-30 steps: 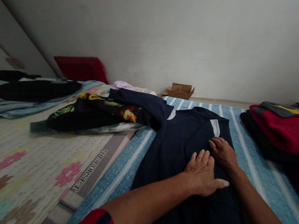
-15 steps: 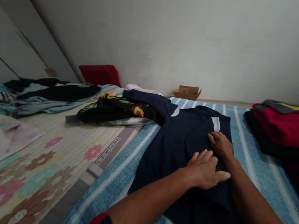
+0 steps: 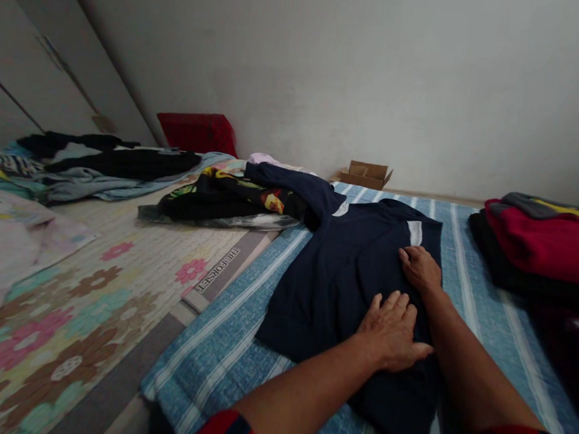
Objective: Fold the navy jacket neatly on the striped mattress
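Note:
A navy blue long-sleeved top with white patches lies spread on the blue striped sheet, partly folded over itself along its right side. My left hand rests palm down on the fabric, fingers stretched forward and thumb out to the right. Just beyond it, my right hand lies on the top's right part, below a white patch, with its fingers slightly bent and nothing visibly gripped. One navy sleeve reaches left over a black garment with a colourful print.
Folded clothes, among them a crimson one, are stacked at the right. A flowered mat covers the left side, with a clothes pile and a pale pink garment. By the wall stand a red box and an open cardboard box.
The view has shifted slightly, so more of the top's lower edge and my right sleeve show. Both hands stay on the navy top in nearly the same places.

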Motion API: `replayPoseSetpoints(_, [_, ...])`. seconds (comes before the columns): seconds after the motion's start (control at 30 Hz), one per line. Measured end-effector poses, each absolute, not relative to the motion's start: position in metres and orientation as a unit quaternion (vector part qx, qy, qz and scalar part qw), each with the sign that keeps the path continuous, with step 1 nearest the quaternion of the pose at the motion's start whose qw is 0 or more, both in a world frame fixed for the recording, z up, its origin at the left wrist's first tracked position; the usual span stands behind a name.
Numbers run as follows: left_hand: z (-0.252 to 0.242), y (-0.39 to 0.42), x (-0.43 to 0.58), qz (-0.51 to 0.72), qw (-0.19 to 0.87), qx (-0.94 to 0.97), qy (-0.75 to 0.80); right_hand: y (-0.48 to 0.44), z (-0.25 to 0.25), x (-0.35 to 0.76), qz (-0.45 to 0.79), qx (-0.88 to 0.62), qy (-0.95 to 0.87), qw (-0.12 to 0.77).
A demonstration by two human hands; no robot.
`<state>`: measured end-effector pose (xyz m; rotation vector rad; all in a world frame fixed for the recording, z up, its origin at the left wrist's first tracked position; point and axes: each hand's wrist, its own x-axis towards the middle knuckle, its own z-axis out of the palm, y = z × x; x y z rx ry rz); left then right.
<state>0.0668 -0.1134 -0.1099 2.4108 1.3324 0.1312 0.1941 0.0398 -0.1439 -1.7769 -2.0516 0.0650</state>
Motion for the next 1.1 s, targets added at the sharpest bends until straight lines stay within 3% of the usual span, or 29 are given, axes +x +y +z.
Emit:
replayPoseSetpoints(0.23, [-0.109,-0.114,0.065,0.097,0.178,0.859,0.469,0.027,-0.124,0.186,0.018,-0.626,-0.754,0.199])
replayPoseSetpoints(0.4, [-0.093,-0.13,0.029,0.213,0.125,0.85,0.465,-0.003,-0.112,0.158,0.033,-0.562,-0.806,0.184])
replayPoseSetpoints(0.53, [-0.084,-0.148,-0.036,0.249,0.014,0.768,0.589,-0.027,-0.104,0.133,0.057,-0.505,-0.848,0.15])
replayPoseSetpoints(0.63, [-0.084,-0.157,-0.081,0.206,-0.024,0.673,0.71,-0.039,-0.099,0.119,0.063,-0.481,-0.865,0.13])
replayPoseSetpoints(0.83, [-0.086,-0.163,-0.107,0.144,0.055,0.559,0.815,-0.054,-0.107,0.107,0.047,-0.489,-0.868,0.07])
replayPoseSetpoints(1.1, [-0.08,-0.146,-0.128,0.196,0.16,0.56,0.789,-0.058,-0.116,0.106,0.038,-0.491,-0.867,0.073])
